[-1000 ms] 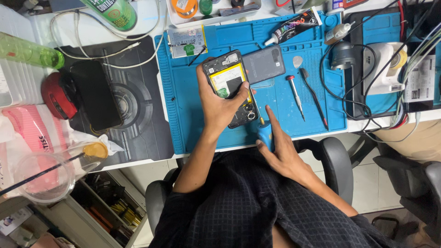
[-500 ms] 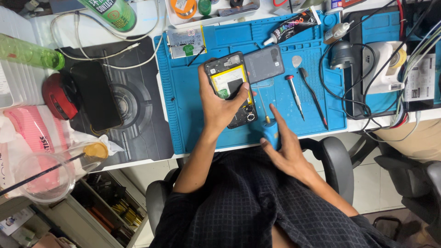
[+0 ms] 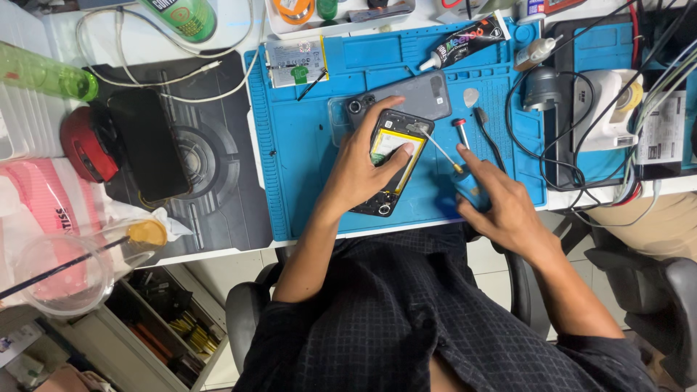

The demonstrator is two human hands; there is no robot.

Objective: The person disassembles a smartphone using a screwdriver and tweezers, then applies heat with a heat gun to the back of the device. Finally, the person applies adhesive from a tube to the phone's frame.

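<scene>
An opened phone (image 3: 388, 156), back cover off and its yellow-edged battery showing, lies tilted on the blue work mat (image 3: 305, 167). My left hand (image 3: 359, 170) lies over it, fingers curled on its top edge and thumb on the battery. A thin screwdriver (image 3: 439, 149) rests with its tip at the phone's upper corner. My right hand (image 3: 501, 207) is on the mat to the right, its index finger stretched out beside the screwdriver's yellow end, holding nothing. The grey back cover (image 3: 425, 101) lies just beyond the phone.
A red-capped screwdriver (image 3: 459, 132), a black tool (image 3: 488, 136), a glue tube (image 3: 468, 40) and a battery pack (image 3: 294, 59) lie on the mat. A black phone (image 3: 149, 145) and red object (image 3: 83, 145) sit left. Cables and a white device (image 3: 610, 109) crowd the right.
The phone under my left hand has turned and slid nearer to me. My right hand has moved up from the mat's front edge to beside the thin screwdriver.
</scene>
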